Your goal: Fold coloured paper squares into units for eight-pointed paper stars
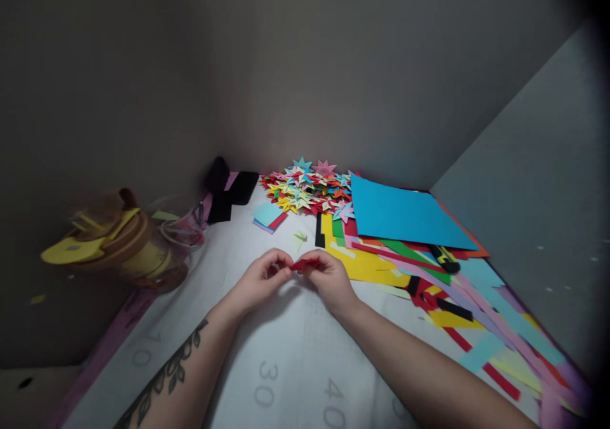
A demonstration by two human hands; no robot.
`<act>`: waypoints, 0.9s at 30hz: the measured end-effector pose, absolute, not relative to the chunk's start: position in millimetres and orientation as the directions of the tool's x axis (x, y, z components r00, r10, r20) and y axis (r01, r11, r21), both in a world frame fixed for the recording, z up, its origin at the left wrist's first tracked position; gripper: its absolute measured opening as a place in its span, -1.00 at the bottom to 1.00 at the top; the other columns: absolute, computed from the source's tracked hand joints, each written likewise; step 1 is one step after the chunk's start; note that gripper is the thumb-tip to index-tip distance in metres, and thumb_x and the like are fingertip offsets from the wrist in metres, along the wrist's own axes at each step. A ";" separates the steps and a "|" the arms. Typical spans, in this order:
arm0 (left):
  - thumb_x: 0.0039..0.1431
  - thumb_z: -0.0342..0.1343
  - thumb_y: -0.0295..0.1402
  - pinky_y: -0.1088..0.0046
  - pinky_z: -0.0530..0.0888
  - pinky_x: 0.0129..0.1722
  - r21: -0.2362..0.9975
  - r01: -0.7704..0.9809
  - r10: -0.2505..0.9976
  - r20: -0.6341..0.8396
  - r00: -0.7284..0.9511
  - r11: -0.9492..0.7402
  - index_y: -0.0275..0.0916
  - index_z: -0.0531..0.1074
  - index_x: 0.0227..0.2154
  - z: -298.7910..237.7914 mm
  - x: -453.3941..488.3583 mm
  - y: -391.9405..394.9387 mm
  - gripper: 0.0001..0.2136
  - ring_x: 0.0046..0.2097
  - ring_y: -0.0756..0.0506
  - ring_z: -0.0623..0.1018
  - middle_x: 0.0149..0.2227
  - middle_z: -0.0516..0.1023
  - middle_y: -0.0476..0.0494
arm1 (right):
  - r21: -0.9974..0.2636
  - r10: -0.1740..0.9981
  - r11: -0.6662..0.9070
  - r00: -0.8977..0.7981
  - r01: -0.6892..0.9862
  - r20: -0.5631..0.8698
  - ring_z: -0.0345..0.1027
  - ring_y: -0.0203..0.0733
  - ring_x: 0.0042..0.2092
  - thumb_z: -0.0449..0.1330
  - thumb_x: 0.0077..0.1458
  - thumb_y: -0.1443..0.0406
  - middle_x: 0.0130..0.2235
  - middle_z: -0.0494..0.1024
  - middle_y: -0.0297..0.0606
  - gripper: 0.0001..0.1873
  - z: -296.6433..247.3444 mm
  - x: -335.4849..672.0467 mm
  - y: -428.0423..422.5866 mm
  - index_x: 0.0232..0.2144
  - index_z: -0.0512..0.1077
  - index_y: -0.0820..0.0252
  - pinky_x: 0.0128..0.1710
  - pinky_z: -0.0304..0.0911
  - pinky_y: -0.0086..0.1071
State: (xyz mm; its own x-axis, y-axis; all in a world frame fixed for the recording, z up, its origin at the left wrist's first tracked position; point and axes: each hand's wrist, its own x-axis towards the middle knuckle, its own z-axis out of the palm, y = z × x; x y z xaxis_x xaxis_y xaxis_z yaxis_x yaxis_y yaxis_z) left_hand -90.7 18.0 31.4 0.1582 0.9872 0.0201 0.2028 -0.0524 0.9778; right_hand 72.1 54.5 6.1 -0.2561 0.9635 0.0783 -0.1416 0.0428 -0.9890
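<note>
Both my hands meet over the middle of the white cutting mat (286,359). My left hand (261,281) and my right hand (328,279) are closed in a pinch on a small red piece of paper (305,264) held between them. Behind them lies a heap of folded paper stars (305,190) in many colours. A small pale green paper scrap (300,236) rests on the mat just beyond my fingers.
Sheets and strips of coloured paper (372,260) spread to the right, topped by a blue sheet (405,216). A yellow-black cutter (445,258) lies on them. A small stack of paper squares (269,216), a black object (229,190) and a jar with yellow and brown pieces (119,245) sit left.
</note>
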 end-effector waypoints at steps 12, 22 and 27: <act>0.01 0.19 -0.23 0.55 0.22 -0.47 0.998 0.066 0.967 -0.027 0.252 0.011 -0.23 0.29 -0.37 27.8 -91.8 16.2 -0.76 -0.46 0.05 0.27 -0.43 0.31 0.03 | -0.988 0.953 0.081 -0.281 -0.130 0.115 0.40 -0.23 -0.37 0.22 -0.12 0.36 -0.45 0.54 -0.33 -0.96 3.6 73.9 54.8 -0.50 0.48 0.15 -0.33 0.32 -0.36; 0.08 0.12 -0.34 0.37 0.40 -0.14 0.968 0.173 0.983 0.169 0.068 -0.179 -0.25 0.48 -0.35 28.9 -88.1 18.9 -0.88 -0.17 -0.10 0.49 -0.24 0.53 -0.17 | -0.924 0.965 -0.133 -0.260 -0.359 -0.038 0.29 -0.34 -0.50 0.28 -0.13 0.32 -0.55 0.46 -0.43 -0.87 -7.2 70.7 60.3 -0.48 0.38 0.18 -0.48 0.17 -0.49; 0.03 0.17 -0.31 0.48 0.41 -0.31 0.990 0.136 0.998 0.044 -0.041 -0.039 -0.27 0.50 -0.37 24.2 -84.6 18.9 -0.86 -0.34 -0.04 0.52 -0.37 0.58 -0.10 | -0.911 0.956 -0.161 -0.289 -0.378 -0.049 0.29 -0.35 -0.49 0.30 -0.13 0.30 -0.54 0.47 -0.43 -0.84 -6.1 69.3 60.7 -0.49 0.37 0.19 -0.46 0.15 -0.49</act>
